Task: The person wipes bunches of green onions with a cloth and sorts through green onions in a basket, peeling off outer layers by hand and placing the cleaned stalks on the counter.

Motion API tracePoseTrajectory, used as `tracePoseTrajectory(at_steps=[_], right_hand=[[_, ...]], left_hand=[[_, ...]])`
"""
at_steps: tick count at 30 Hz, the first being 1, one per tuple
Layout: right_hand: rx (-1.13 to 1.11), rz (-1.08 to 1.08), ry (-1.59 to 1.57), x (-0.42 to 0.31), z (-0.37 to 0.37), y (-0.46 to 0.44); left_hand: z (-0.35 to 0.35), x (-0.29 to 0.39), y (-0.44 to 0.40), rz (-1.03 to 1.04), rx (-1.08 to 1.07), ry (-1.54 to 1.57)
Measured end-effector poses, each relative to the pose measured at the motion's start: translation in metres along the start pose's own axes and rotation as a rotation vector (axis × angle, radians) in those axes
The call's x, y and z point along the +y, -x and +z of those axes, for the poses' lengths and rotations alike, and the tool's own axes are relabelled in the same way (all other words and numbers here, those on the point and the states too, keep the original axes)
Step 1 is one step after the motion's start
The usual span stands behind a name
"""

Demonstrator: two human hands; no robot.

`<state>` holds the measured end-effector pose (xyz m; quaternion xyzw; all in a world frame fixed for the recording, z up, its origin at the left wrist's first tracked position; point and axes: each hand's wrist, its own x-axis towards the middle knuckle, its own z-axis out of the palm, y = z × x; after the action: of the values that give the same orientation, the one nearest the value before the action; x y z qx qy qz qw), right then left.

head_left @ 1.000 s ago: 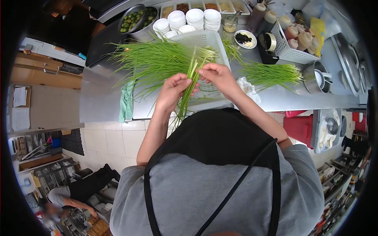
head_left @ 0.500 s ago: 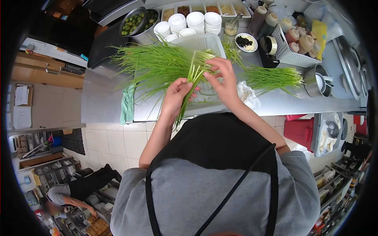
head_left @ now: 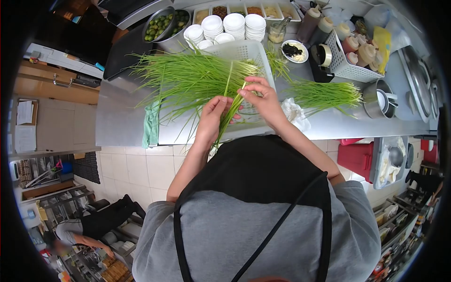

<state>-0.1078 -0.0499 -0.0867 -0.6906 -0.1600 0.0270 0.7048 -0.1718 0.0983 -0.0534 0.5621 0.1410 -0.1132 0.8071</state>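
A small bunch of green stalks [head_left: 227,123] is held in my left hand [head_left: 213,116], whose fingers are wrapped round it. At the pale ends of that bunch, my right hand [head_left: 263,101] pinches with thumb and forefinger. Behind both hands, a large heap of long green stalks [head_left: 188,75] lies across a white perforated basket [head_left: 258,52], its leafy ends spilling over the left side. Another pile of green stalks [head_left: 326,94] rests on the steel counter at the right, beyond a crumpled white cloth [head_left: 295,115].
A green cloth [head_left: 151,123] hangs at the counter's front edge. Farther back stand stacked white bowls [head_left: 234,26], a bowl of green fruit [head_left: 159,27], a squeeze-bottle basket [head_left: 347,63] and a metal pot [head_left: 376,98]. Another person [head_left: 101,221] is at the lower left.
My right hand moved away from the bunch's pale ends, then came back to them with its fingers closed. My left hand shifted slightly right, still holding the bunch.
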Motion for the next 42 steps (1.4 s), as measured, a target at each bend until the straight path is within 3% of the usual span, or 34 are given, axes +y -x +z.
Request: tracePoseTrajectory(at_steps=[6,14,24,27,32,33,35,37,42], right_hand=[[-0.055,0.147,-0.202,-0.002,-0.002,0.002],[-0.115,0.036,0.077,0.001,-0.003,0.001],[-0.038,0.038,0.078,0.0,-0.025,-0.018],[0.022,-0.009,0.089,-0.004,-0.04,-0.03],[0.527,-0.494,0.255,-0.054,-0.082,-0.067],[0.529,-0.498,0.256,-0.039,-0.094,-0.08],[0.1,-0.356,1.303,0.02,-0.117,-0.096],[0.007,-0.233,1.334,0.054,-0.117,-0.077],[0.118,-0.21,0.985,0.026,-0.09,-0.072]], left_hand=[[-0.003,-0.005,-0.002,-0.068,-0.084,0.03],[-0.008,-0.013,-0.007,-0.003,-0.009,0.094],[-0.008,-0.013,-0.004,0.098,-0.011,0.028],[-0.009,-0.013,-0.005,0.093,-0.015,0.034],[-0.006,-0.01,-0.003,0.071,-0.006,0.029],[-0.006,-0.01,-0.003,0.071,-0.006,0.024],[-0.006,-0.013,-0.002,0.074,-0.003,0.005],[-0.006,-0.011,-0.004,0.09,0.001,-0.012],[-0.005,-0.011,-0.007,0.132,0.061,-0.078]])
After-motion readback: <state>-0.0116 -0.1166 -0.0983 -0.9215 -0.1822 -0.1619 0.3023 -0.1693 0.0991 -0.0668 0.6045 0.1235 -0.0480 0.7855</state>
